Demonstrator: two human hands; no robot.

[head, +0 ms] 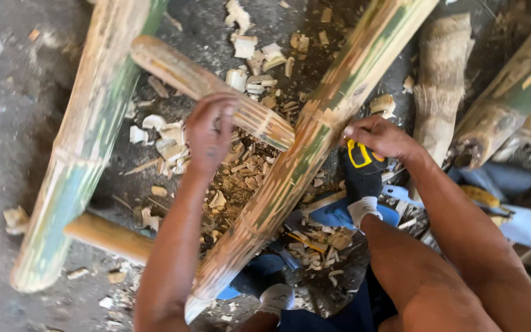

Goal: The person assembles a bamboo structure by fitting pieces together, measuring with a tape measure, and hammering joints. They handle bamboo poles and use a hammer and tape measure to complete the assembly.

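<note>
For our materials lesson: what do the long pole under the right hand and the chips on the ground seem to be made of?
Long pole: seemingly bamboo, with ringed nodes and green skin scraped to pale, rough streaks. Chips: likely the same bamboo, pale, dry, curled shavings. The right hand rests on the pole.

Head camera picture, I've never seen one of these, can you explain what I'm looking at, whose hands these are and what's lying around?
This is one picture from a camera worn on a person's head, looking down at their own two bare hands; there is no machine. The left hand has its grip on a shorter bamboo piece that lies across a long bamboo pole. The right hand rests against that pole, just above a black and yellow tool handle; whether it grips the handle is unclear. A second long pole lies to the left. The dark ground is strewn with pale bamboo chips. A hand saw lies at the right edge.
</note>
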